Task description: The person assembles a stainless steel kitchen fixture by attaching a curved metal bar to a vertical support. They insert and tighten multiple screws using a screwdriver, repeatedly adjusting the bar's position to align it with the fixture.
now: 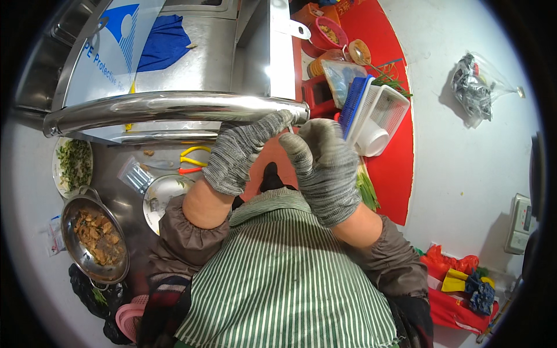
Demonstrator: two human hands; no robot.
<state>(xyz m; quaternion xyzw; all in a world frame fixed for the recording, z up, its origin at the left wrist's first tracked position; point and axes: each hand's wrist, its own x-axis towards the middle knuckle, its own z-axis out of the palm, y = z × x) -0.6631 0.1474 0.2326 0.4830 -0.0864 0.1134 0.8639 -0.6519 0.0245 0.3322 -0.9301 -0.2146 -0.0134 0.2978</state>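
Grey knitted work gloves cover both my hands. My left hand (pixel 241 153) is closed, with its fingertips pinched together right beside the open end of a polished steel tube handle (pixel 180 106). Level with it, my right hand (pixel 326 171) is curled closed, its fingers slightly blurred. A small whitish piece (pixel 291 130) shows between the two sets of fingertips; what it is I cannot make out. The handle runs across the front of a stainless steel appliance (pixel 212 55), which has a partly peeled protective film (pixel 113 46) and a blue cloth (pixel 164 43) on top.
On the left stand a plate of chopped greens (pixel 75 165), a steel pan of cooked food (pixel 96 238), pliers (pixel 194 159), a bag of metal fasteners (pixel 134 174) and a patterned plate (pixel 155 203). A red surface at right holds plastic baskets (pixel 386 107) and spring onions (pixel 366 188).
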